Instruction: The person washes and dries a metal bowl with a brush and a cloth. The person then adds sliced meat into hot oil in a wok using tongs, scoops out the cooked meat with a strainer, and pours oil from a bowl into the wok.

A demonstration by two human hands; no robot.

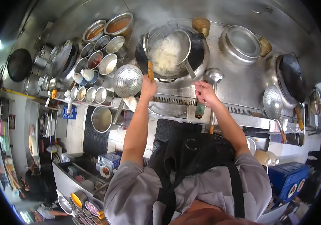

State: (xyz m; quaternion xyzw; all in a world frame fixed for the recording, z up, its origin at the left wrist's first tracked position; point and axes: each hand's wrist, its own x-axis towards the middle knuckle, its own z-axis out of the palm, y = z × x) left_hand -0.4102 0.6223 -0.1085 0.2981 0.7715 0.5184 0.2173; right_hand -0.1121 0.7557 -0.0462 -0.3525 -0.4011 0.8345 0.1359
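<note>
My left hand (149, 88) is closed around the wooden handle (150, 71) of a wire skimmer, whose wires (154, 39) reach over the wok. My right hand (207, 93) has its fingers curled at the metal handle (190, 70) of a round strainer. A green grip (199, 110) shows below those fingers; it looks like the end of that handle, though the hand hides the join. Pale, foamy food (166, 52) lies in the strainer, over the dark wok (196, 50). Steam rises there. A ladle (214, 74) rests just beyond my right hand, its shaft passing beneath the wrist.
Left of the wok stand several metal pots of sauces (119, 24) and a perforated skimmer (128, 80). A lidded pot (240, 41), another wok (293, 77) and a second perforated skimmer (273, 101) are at right. A saucepan (101, 119) sits near the counter's front edge.
</note>
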